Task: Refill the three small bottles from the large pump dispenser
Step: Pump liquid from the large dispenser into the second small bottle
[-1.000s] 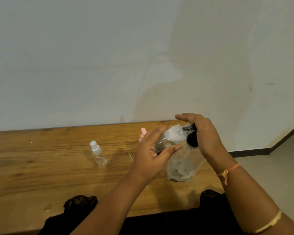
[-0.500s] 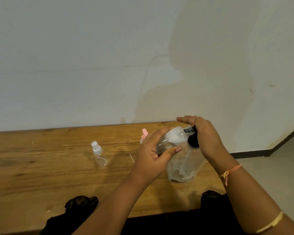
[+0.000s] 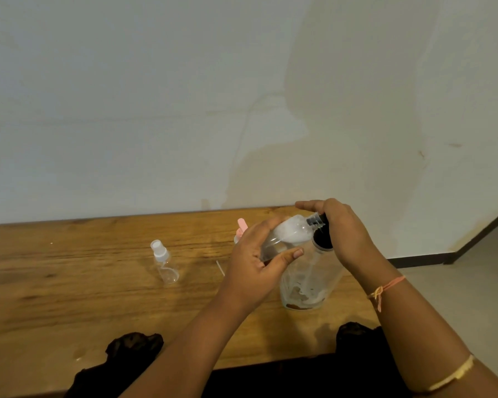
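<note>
My left hand (image 3: 256,262) grips a small clear bottle (image 3: 292,232), tilted with its open threaded neck against the black pump head of the large clear dispenser (image 3: 311,282). White liquid shows in the small bottle near its neck. My right hand (image 3: 342,234) lies curled over the black pump head. The dispenser stands on the wooden table (image 3: 69,297) with a little white residue at its bottom. A second small clear bottle with a white spray cap (image 3: 164,264) stands to the left. A pink-capped bottle (image 3: 241,228) is mostly hidden behind my left hand.
A thin clear tube (image 3: 220,268) lies on the table left of my left hand. A white wall rises right behind the table. The table's right end sits just past the dispenser, with floor beyond. Dark cloth (image 3: 133,349) lies at the near edge.
Both hands, the small bottle and the pump stay almost where they were. The white liquid in the small bottle looks slightly greater than a second ago.
</note>
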### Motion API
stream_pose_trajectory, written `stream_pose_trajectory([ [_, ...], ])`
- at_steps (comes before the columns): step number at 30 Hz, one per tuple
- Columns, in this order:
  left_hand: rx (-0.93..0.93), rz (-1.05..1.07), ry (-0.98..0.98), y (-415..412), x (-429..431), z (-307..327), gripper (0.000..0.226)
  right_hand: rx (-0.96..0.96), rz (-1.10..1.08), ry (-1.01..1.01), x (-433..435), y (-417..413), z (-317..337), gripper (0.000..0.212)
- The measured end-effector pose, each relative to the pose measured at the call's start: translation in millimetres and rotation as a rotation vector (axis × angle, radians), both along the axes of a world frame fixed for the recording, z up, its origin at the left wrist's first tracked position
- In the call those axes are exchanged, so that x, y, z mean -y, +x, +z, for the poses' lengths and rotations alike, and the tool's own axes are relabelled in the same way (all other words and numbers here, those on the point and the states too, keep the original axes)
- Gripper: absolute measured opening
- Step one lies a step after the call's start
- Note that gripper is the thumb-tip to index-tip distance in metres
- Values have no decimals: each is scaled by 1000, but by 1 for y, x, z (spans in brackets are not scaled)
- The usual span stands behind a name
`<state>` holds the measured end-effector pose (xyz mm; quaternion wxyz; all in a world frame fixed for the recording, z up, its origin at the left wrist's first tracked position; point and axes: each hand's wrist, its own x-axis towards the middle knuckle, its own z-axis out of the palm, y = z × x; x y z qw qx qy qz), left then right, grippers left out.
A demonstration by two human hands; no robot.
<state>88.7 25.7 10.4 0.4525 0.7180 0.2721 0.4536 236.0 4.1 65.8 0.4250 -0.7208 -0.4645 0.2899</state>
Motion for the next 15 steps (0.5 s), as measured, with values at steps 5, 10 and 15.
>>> stream_pose_trajectory([
  [5, -8, 9, 34, -2, 1, 7, 41, -49, 14, 126, 8, -3, 6, 43],
  [10, -21, 5, -4, 0, 0, 1, 44, 111, 37, 68, 9, 0, -3, 40],
  [15, -19, 13, -4, 0, 0, -2, 44, 428, 88, 86, 13, 2, -11, 65],
])
